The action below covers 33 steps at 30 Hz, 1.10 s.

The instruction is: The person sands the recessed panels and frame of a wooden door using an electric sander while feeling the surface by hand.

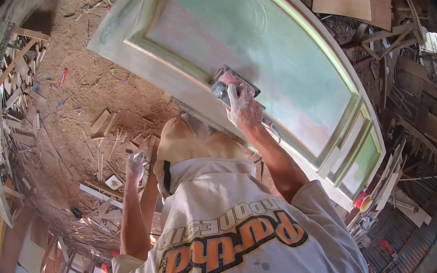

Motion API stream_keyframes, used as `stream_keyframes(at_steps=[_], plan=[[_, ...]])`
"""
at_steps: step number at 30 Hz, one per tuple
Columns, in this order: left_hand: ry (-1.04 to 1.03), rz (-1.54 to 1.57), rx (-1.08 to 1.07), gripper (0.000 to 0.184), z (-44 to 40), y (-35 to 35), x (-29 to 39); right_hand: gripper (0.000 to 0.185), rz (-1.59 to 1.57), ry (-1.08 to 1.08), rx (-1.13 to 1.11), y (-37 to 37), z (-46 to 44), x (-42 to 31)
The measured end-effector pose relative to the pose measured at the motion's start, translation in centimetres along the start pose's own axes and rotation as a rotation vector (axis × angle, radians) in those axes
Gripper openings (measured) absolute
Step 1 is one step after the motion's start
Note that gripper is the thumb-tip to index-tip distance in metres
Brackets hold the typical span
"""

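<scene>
Green panel, patchily pink, looks part-sanded, with areas left; your right hand grips a sander on it; your left hand, grip unclear, hangs outside it.

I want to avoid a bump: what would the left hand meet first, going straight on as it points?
Probably the edge of the big panel, though the left hand may point low enough to meet the floor first.
</scene>
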<state>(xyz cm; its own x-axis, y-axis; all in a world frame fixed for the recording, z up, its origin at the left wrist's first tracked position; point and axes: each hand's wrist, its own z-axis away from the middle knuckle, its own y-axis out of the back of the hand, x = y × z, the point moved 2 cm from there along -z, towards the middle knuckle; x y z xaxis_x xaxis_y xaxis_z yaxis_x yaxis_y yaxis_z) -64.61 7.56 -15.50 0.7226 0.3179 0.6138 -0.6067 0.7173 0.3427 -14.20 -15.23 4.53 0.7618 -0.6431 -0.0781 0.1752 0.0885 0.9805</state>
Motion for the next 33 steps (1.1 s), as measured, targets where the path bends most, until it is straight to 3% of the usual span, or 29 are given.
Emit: stream_keyframes(at_steps=[2,4,6,8,10,12,13,16,17,20,22,24,25,26,28,30,32,33], plan=[[0.008,0.026,0.028,0.047,0.3,1.6,-1.1,0.082,0.019,0.018,0.034,-0.1,-1.0,-1.2],[0.195,-0.037,-0.092,0.049,0.3,2.9,-0.6,0.084,0.074,0.001,-0.017,0.4,-2.2,-2.4],[0.194,-0.032,-0.064,0.052,-0.6,4.2,0.6,0.084,0.082,-0.012,-0.025,0.2,-3.3,-3.6],[0.321,0.070,-0.086,0.054,-2.0,6.7,2.2,0.084,0.087,-0.029,-0.025,0.3,-5.1,-5.0],[0.264,-0.069,-0.086,0.056,-5.7,10.5,-2.6,0.083,0.080,-0.025,-0.012,0.6,-6.3,-6.4],[0.272,0.112,-0.065,0.058,-8.6,13.6,-2.3,0.083,0.074,-0.022,-0.003,1.0,-8.3,-8.0],[0.318,0.034,-0.003,0.058,-7.5,14.5,2.8,0.083,0.067,-0.012,-0.003,1.1,-9.2,-8.8],[0.134,-0.058,0.096,0.055,-12.8,18.7,0.3,0.082,0.029,-0.040,-0.020,1.0,-11.8,-11.5],[0.153,-0.227,0.106,0.055,-14.6,20.7,-0.6,0.082,0.029,-0.041,-0.023,1.1,-12.7,-12.3],[0.050,-0.010,0.087,0.056,-15.2,22.8,0.4,0.081,-0.017,-0.043,-0.035,1.8,-15.2,-14.6],[0.085,0.129,0.040,0.054,-13.9,22.5,2.4,0.080,0.054,-0.021,0.019,2.3,-16.6,-16.0],[0.073,-0.032,0.079,0.050,-13.2,22.5,1.9,0.079,0.040,-0.012,0.032,2.4,-18.0,-17.1],[0.016,0.184,-0.020,0.048,-14.4,22.7,-1.8,0.079,0.026,-0.003,0.042,2.5,-18.5,-17.7],[0.017,0.183,-0.022,0.048,-14.5,22.4,-2.8,0.079,0.027,-0.005,0.041,2.7,-19.2,-18.3],[0.097,-0.135,0.023,0.039,-14.4,21.8,-4.2,0.077,0.010,0.004,0.058,3.0,-20.3,-19.4],[0.116,-0.175,0.082,0.031,-15.0,22.1,-7.3,0.077,0.021,0.019,0.084,2.9,-21.5,-20.3],[0.051,-0.106,-0.027,0.029,-13.5,22.2,-6.2,0.081,-0.051,-0.015,-0.050,2.8,-22.7,-21.2],[0.134,-0.259,-0.088,0.027,-14.1,22.9,-6.8,0.078,-0.044,-0.035,-0.072,2.7,-23.2,-21.8]])
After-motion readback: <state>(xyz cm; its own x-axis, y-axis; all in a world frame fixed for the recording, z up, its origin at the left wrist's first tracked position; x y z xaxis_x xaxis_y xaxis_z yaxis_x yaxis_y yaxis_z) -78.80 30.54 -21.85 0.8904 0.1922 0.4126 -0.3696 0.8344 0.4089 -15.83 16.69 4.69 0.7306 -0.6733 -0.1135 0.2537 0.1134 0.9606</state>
